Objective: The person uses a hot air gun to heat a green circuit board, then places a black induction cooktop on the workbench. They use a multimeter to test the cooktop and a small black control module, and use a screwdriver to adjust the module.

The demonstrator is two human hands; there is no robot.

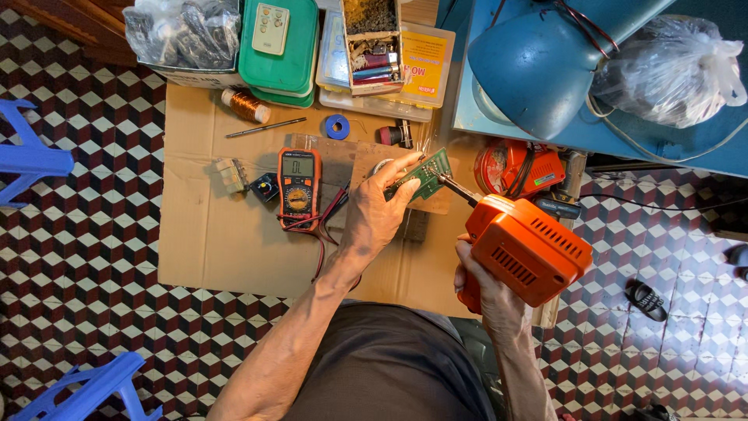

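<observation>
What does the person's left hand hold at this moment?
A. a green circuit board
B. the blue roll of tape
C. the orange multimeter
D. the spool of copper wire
A: the left hand grips a green circuit board, while the right hand points an orange soldering gun at it.

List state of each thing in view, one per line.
Left hand: holding the green circuit board, tilted.
Right hand: gripping the orange soldering gun, tip at the board.
Orange digital multimeter: on, display lit, leads attached.
Green plastic lidded box: shut.
Open cardboard box of small parts: open, filled.
Clear plastic bag: tied shut.
</observation>
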